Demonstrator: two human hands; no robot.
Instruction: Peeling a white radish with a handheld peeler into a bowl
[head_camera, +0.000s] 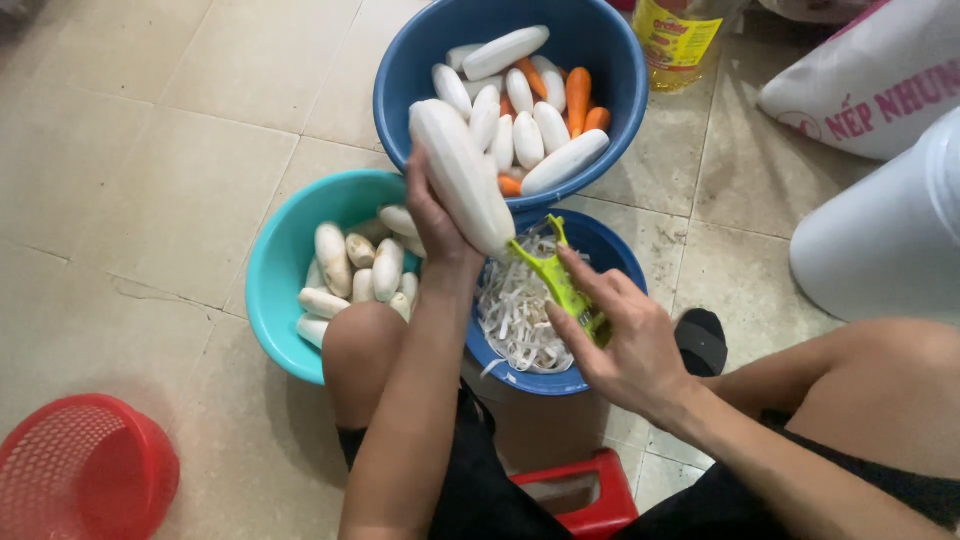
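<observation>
In the middle of the frame, the left hand (432, 222) grips a long white radish (460, 175) and holds it up at a slant. The right hand (625, 345) is wrapped around a green peeler (560, 285), and its blade end touches the low end of the radish. Just below them sits a small blue bowl (610, 250) full of white peels (520, 315). At the top, a big blue bowl (600, 45) holds peeled radishes and carrots. To the left, a teal bowl (280, 270) holds unpeeled ones. A red basket (85, 470) is in the lower left corner.

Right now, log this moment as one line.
left hand: holds white radish | right hand: holds green peeler at radish tip | below: small blue bowl of peelings
</observation>
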